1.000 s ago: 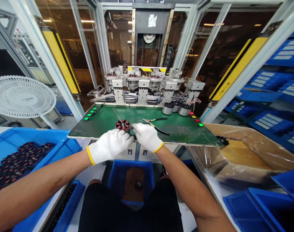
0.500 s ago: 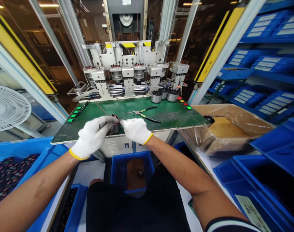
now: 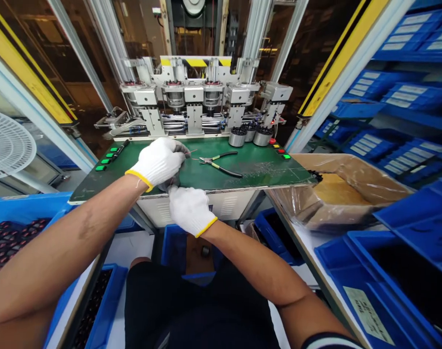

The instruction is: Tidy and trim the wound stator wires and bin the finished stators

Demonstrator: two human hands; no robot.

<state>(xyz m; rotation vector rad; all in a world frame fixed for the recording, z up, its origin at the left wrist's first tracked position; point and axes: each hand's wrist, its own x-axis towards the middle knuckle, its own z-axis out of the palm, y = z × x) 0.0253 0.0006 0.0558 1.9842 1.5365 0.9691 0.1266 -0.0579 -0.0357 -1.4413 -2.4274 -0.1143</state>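
Note:
A wire-wound motor stator (image 3: pixel 170 183), a short grey cylinder, stands at the front edge of the green worktop (image 3: pixel 213 178), mostly hidden by my hands. My left hand (image 3: pixel 161 161), in a white knitted glove, is closed above and behind it. A thin copper wire (image 3: pixel 192 151) sticks out to the right from its fingertips. On the near side of the stator, my gloved right hand (image 3: pixel 192 209) has its fingers curled together against the stator; what they pinch is hidden. Cutting pliers (image 3: pixel 221 164) with green-and-black handles lie spread on the worktop to the right of my left hand.
Behind the worktop stands a machine with white clamp blocks (image 3: pixel 194 97). Several finished-looking stators (image 3: pixel 237 137) stand at its right, near lit buttons (image 3: pixel 281 151). A lined carton (image 3: pixel 337 213) is at the right, blue bins (image 3: pixel 355 271) on both sides, a fan (image 3: pixel 9 145) far left.
My left hand has moved up and right over the stator, drawing a wire end across. My right hand has dropped to the stator's near side. The view has shifted slightly.

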